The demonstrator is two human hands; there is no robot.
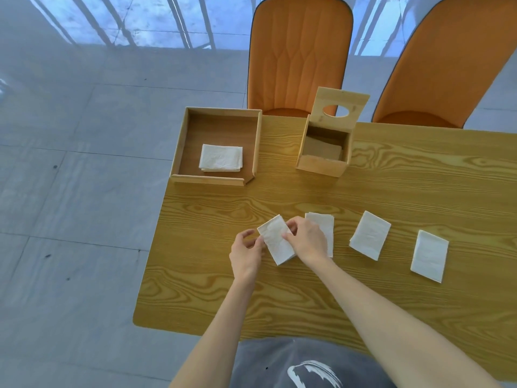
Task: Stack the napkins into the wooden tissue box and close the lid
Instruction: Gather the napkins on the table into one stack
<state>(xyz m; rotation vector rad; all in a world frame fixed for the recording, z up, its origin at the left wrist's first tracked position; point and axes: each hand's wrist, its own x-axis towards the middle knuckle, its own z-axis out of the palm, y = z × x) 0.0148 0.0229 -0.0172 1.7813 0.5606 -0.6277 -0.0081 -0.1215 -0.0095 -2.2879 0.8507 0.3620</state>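
Note:
A folded white napkin [275,242] lies tilted near the table's front left, pinched from both sides: my left hand [246,253] grips its left edge and my right hand [306,238] its right edge. Behind my right hand a second napkin [324,224] is partly hidden. Two more napkins [369,235] [429,256] lie flat to the right. The wooden tissue box [321,163] stands at the back, its lid [340,100] with an oval hole swung upright. The box looks empty inside.
A shallow wooden tray [258,144] at the back left holds a small pile of napkins [221,158]. Two orange chairs [299,51] [447,65] stand behind the wood-grain table [391,289]. The table's left edge drops to a grey tiled floor.

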